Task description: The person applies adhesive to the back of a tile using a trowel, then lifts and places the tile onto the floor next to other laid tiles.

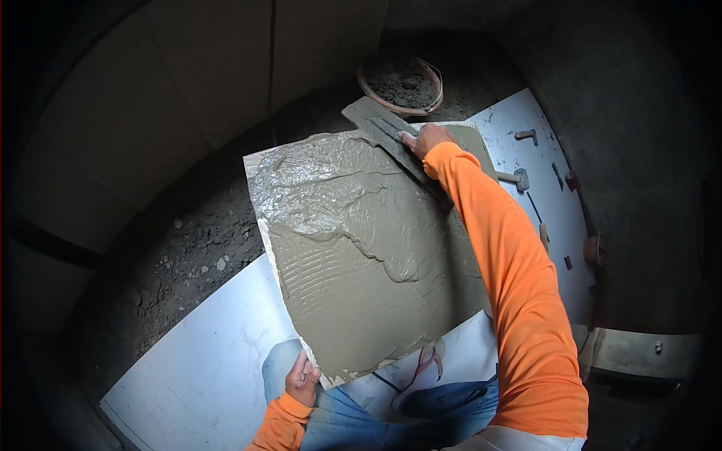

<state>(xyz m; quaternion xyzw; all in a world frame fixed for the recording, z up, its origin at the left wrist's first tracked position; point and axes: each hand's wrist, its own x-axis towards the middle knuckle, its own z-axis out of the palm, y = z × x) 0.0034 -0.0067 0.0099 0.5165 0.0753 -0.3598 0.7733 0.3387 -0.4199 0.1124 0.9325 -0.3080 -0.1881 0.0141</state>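
Observation:
My right hand (426,140) grips the handle of a flat rectangular trowel (373,120), which lies across the upper right part of a large tile coated in grey-brown mortar (353,282). The mortar is thick and glossy at the upper left, smoother and faintly ridged lower down. My left hand (302,379) holds the tile's lower left edge beside my knee, with its fingers curled there.
A bucket of grey mix (400,84) stands beyond the tile on dark, crumbly ground (192,255). White marbled boards (188,361) lie underneath. A mallet (520,180), several small tools and a small reddish container (593,249) sit to the right. Walls (173,68) surround the space.

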